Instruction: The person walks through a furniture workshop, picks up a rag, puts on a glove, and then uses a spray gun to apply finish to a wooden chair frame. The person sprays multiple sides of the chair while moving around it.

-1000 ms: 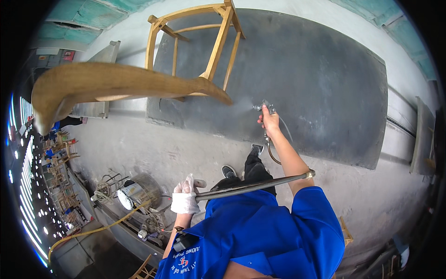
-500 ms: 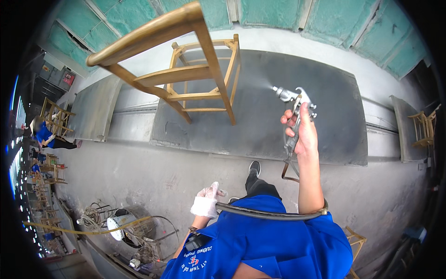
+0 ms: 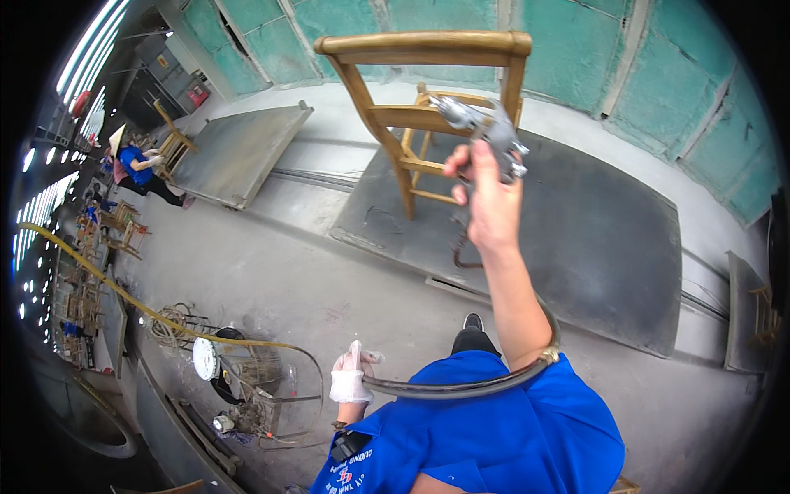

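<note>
My bare right hand is wrapped round a metal spray gun, raised in front of the wooden chair. The gun is smeared by motion and its nozzle points left, overlapping the chair's back in view; whether they touch I cannot tell. Brown-stained, the chair stands upright on a dark flat platform, its seat frame partly hidden by the gun and hand. In a white glove, my left hand is closed on a black hose, which curves across my front to my right arm.
A drum with coiled hoses sits on the floor at lower left, crossed by a yellow hose. Green panels line the far wall. At left, a person in blue handles a chair beside another platform.
My right hand has swung the spray gun left and up, over the chair's back. The faint mist at the nozzle no longer shows. The view has turned left; my left hand keeps its hold.
</note>
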Demonstrator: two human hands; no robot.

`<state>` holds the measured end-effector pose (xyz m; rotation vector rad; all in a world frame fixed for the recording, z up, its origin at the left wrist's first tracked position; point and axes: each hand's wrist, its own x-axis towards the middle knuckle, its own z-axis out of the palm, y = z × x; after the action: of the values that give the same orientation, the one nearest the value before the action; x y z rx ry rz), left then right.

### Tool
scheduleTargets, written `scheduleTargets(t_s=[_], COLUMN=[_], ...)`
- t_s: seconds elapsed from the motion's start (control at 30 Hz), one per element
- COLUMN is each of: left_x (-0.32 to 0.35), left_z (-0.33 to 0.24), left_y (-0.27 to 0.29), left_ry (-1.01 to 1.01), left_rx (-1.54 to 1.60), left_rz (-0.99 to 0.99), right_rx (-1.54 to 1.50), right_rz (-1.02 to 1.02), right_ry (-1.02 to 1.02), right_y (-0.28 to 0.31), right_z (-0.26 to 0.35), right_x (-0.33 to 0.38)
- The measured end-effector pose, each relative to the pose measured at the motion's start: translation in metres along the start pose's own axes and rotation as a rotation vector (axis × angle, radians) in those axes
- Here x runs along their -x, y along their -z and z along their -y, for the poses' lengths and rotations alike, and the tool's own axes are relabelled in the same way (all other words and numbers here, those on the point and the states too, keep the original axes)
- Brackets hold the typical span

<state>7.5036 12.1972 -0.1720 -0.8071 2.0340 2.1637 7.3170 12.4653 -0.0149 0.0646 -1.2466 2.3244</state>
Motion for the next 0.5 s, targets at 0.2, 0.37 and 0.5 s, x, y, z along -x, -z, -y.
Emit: scheduleTargets(t_s=[0.2, 0.37, 0.5], left_x=[-0.024, -0.075, -0.128], left_z=[0.009, 0.003, -0.033], left_y=[0.036, 0.031, 0.019], left_ry=[-0.198, 0.045, -0.025], left_rx=[-0.106, -0.102, -0.372], left_rz=[-0.243, -0.205, -0.062], right_rx=[-0.038, 0.225, 0.366], right_rz=[-0.063, -0.316, -0.444], right_ry=[-0.050, -0.371, -0.539], right_y=[-0.055, 0.024, 0.092], right_z=[-0.093, -0.206, -0.292], right_x=[-0.052, -0.049, -0.031])
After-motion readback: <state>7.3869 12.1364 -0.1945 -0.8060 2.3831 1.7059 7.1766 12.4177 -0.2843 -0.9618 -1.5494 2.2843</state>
